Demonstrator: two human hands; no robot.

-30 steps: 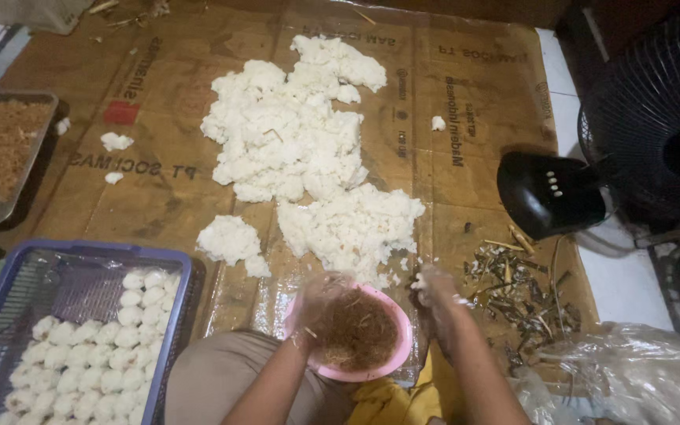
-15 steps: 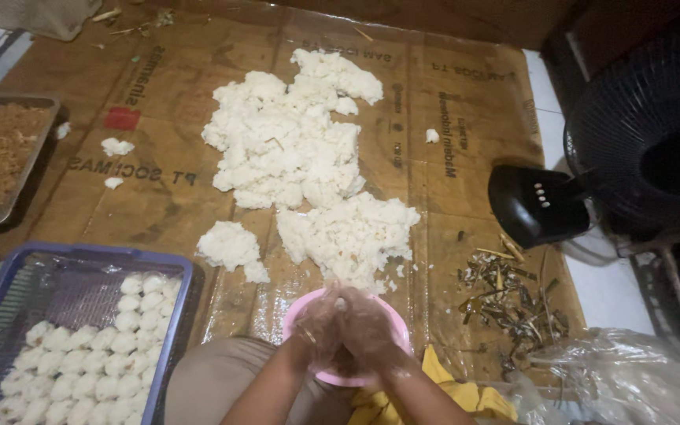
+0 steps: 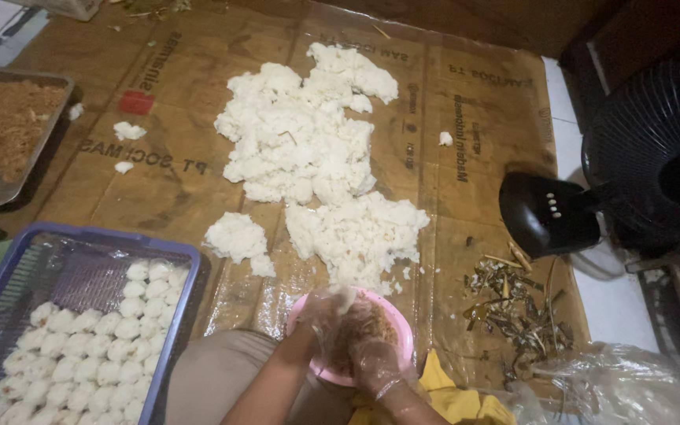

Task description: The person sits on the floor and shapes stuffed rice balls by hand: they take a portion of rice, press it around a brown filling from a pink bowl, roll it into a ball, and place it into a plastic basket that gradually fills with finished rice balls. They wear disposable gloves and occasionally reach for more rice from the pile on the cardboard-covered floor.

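Since the frame half a second back, both hands have stayed bunched over the pink bowl, though the view has shifted a little and a white lump now shows at the fingertips.

The cardboard sheet (image 3: 159,197) on the floor carries everything. The big pile of white sticky rice (image 3: 308,142) lies across its middle, well apart from the hands, with a smaller clump (image 3: 236,236) nearer the blue basket (image 3: 80,260). That basket, at the left, holds rows of finished white balls (image 3: 80,362). A metal tray of brown filling (image 3: 5,126) sits at the far left, a black fan (image 3: 639,173) at the right, and a scatter of dry scraps (image 3: 513,303) just beside it.

The pink bowl (image 3: 397,330) rests at the person's knee, with brown filling inside. The left hand (image 3: 320,315) and right hand (image 3: 371,358), both in thin clear gloves, meet over it, fingers curled around a small white lump (image 3: 344,297).

Risks, as I judge them: the lump is sticky and the gloves loose, so it may cling and tear open, spilling filling. The bowl sits at the cardboard's edge and could tip under pressing hands.
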